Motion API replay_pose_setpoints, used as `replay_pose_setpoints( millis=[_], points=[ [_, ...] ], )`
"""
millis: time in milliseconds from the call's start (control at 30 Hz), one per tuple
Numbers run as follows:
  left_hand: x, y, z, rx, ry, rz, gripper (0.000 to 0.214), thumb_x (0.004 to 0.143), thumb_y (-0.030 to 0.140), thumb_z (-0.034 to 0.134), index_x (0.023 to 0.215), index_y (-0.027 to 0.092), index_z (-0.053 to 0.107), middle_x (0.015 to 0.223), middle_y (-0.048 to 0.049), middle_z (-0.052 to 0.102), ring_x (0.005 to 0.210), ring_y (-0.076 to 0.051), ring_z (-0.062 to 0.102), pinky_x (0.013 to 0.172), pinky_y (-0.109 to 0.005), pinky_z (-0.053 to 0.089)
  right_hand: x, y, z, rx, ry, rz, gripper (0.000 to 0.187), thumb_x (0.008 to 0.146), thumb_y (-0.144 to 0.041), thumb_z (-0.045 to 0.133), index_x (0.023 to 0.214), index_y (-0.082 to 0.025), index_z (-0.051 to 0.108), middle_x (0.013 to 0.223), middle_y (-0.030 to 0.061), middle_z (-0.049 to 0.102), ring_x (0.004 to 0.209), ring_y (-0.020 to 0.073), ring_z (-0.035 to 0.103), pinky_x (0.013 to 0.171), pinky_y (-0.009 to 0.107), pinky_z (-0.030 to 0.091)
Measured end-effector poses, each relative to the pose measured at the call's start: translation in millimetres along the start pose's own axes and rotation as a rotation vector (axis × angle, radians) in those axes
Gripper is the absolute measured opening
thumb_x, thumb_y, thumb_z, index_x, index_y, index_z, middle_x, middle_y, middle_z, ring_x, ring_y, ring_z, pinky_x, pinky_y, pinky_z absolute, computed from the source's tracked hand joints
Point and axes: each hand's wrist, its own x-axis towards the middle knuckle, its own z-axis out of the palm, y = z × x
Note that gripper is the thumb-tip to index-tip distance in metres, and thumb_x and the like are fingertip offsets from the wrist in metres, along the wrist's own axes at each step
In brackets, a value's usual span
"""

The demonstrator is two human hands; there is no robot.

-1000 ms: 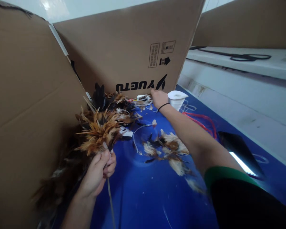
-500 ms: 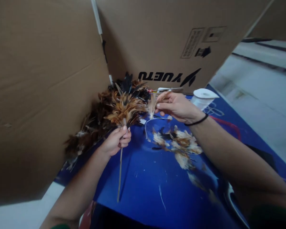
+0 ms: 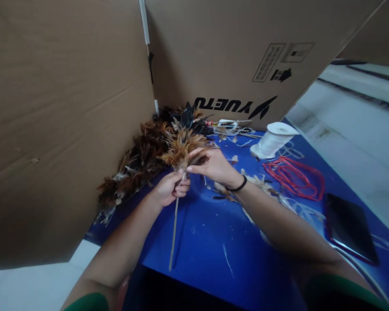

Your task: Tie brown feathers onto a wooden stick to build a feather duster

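Observation:
My left hand (image 3: 171, 189) is closed around a thin wooden stick (image 3: 173, 229) just below a bunch of orange-brown feathers (image 3: 181, 147) bound to its top. My right hand (image 3: 212, 166) is pressed against the right side of that feather bunch, fingers pinched at its base, a black band round the wrist. What the fingers pinch is too small to make out. The stick slants down toward me over the blue table (image 3: 214, 242).
A heap of brown and black feathers (image 3: 139, 164) lies against the cardboard walls (image 3: 68, 108). A white thread spool (image 3: 272, 140), red cord (image 3: 294, 175), loose feathers (image 3: 256, 181) and a dark tablet (image 3: 348, 226) lie to the right.
My right hand drew back from the far box wall, carrying a small feather, and came to the feather bunch held by my left hand. The view shifted right and down.

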Motion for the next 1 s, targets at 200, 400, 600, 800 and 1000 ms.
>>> replay_pose_setpoints(
  millis=[200,400,600,800,1000],
  points=[
    [-1,2,-1.5,-0.047,-0.049,-0.021,0.021,0.085,0.035,0.051,0.08,0.016,0.042,0.059,0.0056,0.033,0.039,-0.002,0.025,0.035,-0.01,0.013,-6,1,11,-0.146,0.109,0.008,0.019,0.063,-0.014,0.065,0.082,-0.013,0.067,0.078,0.0016,0.067,0.063,0.0118,0.061,0.06,0.023,0.05],
    [-5,2,4.7,-0.015,-0.123,-0.022,0.029,0.082,0.042,0.056,0.081,0.016,0.041,0.06,0.0062,0.032,0.04,-0.001,0.026,0.036,-0.01,0.012,-17,-8,15,-0.35,0.201,0.016,0.02,0.063,-0.012,0.06,0.082,-0.015,0.068,0.086,0.0029,0.07,0.073,0.0159,0.064,0.07,0.027,0.052],
    [-10,2,9.0,0.078,-0.196,-0.025,0.035,0.076,0.038,0.065,0.074,0.017,0.036,0.062,0.0062,0.033,0.042,0.0,0.026,0.038,-0.011,0.012,-31,-19,21,-0.437,0.289,0.006,0.021,0.064,-0.011,0.058,0.082,-0.016,0.068,0.087,0.0032,0.07,0.08,0.0166,0.065,0.077,0.028,0.051],
    [-8,-1,8.6,0.1,-0.188,-0.055,0.034,0.077,0.033,0.065,0.072,0.017,0.035,0.06,0.0074,0.028,0.042,0.0,0.023,0.037,-0.012,0.011,-38,-10,18,-0.356,0.308,0.04,0.02,0.065,-0.011,0.057,0.081,-0.016,0.068,0.085,0.0021,0.069,0.077,0.0145,0.064,0.072,0.025,0.051],
    [-8,3,10.3,0.015,-0.16,-0.061,0.029,0.078,0.029,0.064,0.075,0.015,0.039,0.064,0.0064,0.03,0.044,0.001,0.023,0.037,-0.011,0.012,-24,40,-37,-0.575,0.476,0.285,0.021,0.075,-0.02,0.056,0.093,-0.016,0.067,0.084,0.0026,0.071,0.069,0.0125,0.064,0.068,0.024,0.051]
  ],
)
